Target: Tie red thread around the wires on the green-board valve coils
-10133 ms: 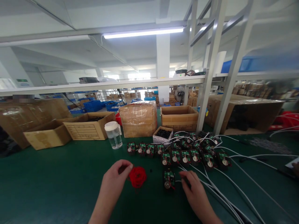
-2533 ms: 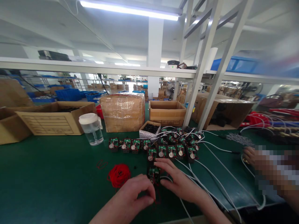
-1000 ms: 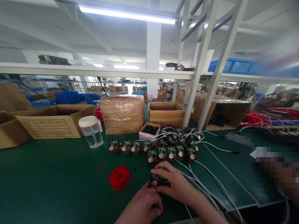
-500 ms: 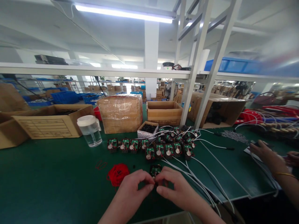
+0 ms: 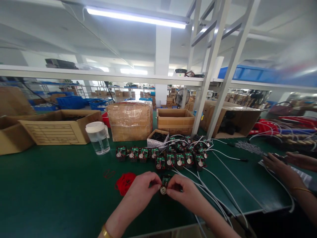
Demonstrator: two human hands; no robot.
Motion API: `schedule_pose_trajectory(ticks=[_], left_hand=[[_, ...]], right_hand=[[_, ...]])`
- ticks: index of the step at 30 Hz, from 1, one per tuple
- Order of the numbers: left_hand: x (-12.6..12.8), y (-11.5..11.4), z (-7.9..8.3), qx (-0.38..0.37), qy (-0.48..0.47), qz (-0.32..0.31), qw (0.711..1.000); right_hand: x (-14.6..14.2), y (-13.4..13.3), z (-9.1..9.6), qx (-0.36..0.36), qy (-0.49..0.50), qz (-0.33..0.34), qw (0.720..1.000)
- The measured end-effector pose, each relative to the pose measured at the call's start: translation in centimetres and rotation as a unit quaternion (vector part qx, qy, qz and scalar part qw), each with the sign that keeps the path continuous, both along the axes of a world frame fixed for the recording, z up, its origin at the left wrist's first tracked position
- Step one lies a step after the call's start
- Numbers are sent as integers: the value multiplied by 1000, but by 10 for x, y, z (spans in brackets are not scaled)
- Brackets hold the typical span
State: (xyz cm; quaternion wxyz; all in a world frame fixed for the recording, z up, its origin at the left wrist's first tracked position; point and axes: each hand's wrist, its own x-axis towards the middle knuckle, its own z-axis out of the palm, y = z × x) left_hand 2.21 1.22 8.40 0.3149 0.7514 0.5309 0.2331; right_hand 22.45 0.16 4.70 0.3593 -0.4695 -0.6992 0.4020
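My left hand (image 5: 142, 191) and my right hand (image 5: 184, 195) meet over the green table (image 5: 49, 185), both pinched on one small black module with a green circuit board (image 5: 163, 185). The module is tilted up between my fingertips. A heap of red rubber bands (image 5: 123, 182) lies just left of my left hand. Beyond my hands stand rows of like modules (image 5: 160, 157), several with white cables (image 5: 223, 185) running to the right.
A clear jar with a white lid (image 5: 98, 138), cardboard boxes (image 5: 54, 130), a wrapped box (image 5: 130, 120) and a small box of black parts (image 5: 158, 138) line the back. Another person's hands (image 5: 282, 163) work at the right. A metal shelf post (image 5: 218, 72) rises behind.
My two hands came together on the module and lifted it slightly off the table; the circuit side now faces me. The person at the right moved their hands.
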Motion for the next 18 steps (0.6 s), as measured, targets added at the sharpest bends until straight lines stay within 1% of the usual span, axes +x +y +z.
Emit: schedule_pose_trajectory(ticks=[4,7,11,13,16,18], left_hand=[[1,5,-4,21,25,-14,999],[1,6,-5,30,28,-20,999],[1,5,-1,27,13,-26,999],[2,5,0,25,8,-31,999],[2,6,0,28,10,-33,999],[2,7,-1,33,15,-36,999]], right_hand=[[-2,3,-5,4,-30,-26,999],[-1,4,-6,3,-31,-41,999],[-3,2,-4,-3,-2,-25,1000],[-5,2,-3,3,-5,-20,1000],[-6,3,-4,22,-22,-30,999],[-6,4,-6,16,-20,-35,999]])
